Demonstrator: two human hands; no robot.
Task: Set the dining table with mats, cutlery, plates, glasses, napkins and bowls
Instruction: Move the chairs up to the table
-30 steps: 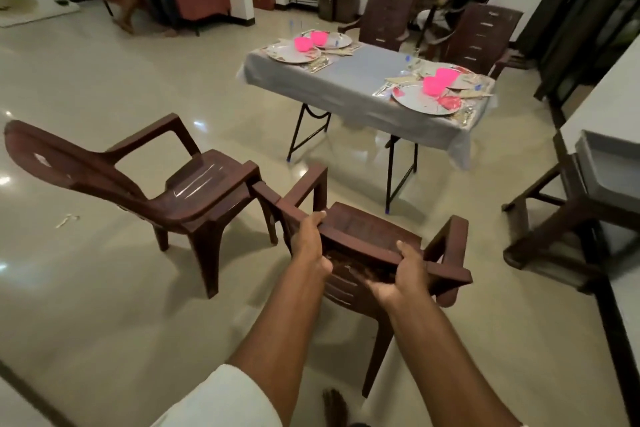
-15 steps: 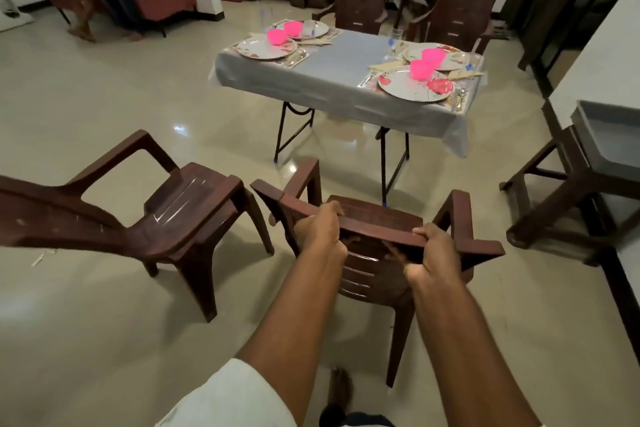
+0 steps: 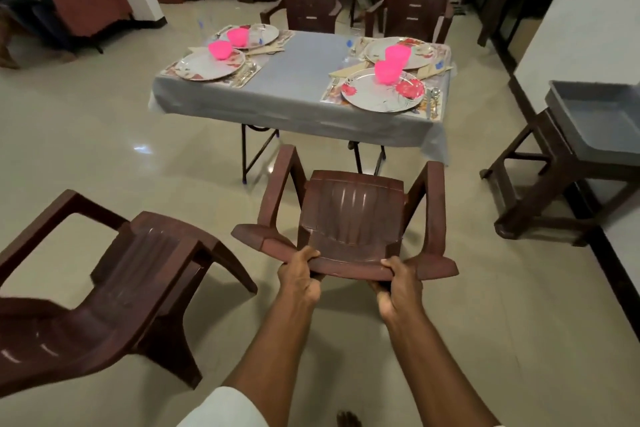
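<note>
Your left hand (image 3: 298, 277) and right hand (image 3: 398, 284) both grip the brown plastic armchair's (image 3: 349, 215) backrest top; grey-clothed dining table (image 3: 298, 80) at 12 o'clock.

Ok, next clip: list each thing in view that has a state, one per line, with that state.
Left hand: grips the top of the chair back.
Right hand: grips the same chair back.
Held chair: faces the table, short of it.
Second chair: on the floor, nobody touching it.
Table: clothed, four places laid.
Pink bowls: sit on plates.
Grey tub: on a stool.
</note>
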